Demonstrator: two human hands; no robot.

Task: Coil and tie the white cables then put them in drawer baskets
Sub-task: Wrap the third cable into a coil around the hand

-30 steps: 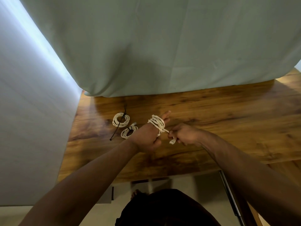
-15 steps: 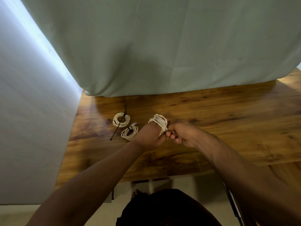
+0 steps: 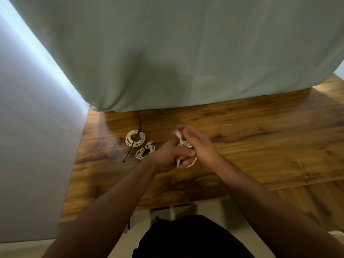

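Head view, nearest first: a dark garment (image 3: 189, 237) fills the bottom edge, and part of a foot (image 3: 155, 220) shows under the front edge of the wooden surface (image 3: 260, 146). Both forearms reach forward over it.

The left hand (image 3: 167, 158) is clenched around a white cable (image 3: 184, 145) wound into loops, held just above the surface. Only a few strands show between the two hands. The right hand (image 3: 198, 144) lies across the loops and hides most of them, its fingers bent over the top. A loose end of the cable stands up beside those fingertips, but it is smeared by motion. I cannot tell whether the right hand pinches it or only touches it.

Left of the hands, two more coils lie on the surface. The nearer tied coil (image 3: 145, 151) has a short dark band. Just beyond it, the farther tied coil (image 3: 135, 138) carries a long black tie (image 3: 130, 150) that trails toward the viewer.

A grey-green cloth (image 3: 186, 53) hangs over the far edge, and a pale wall (image 3: 28, 146) stands at left.
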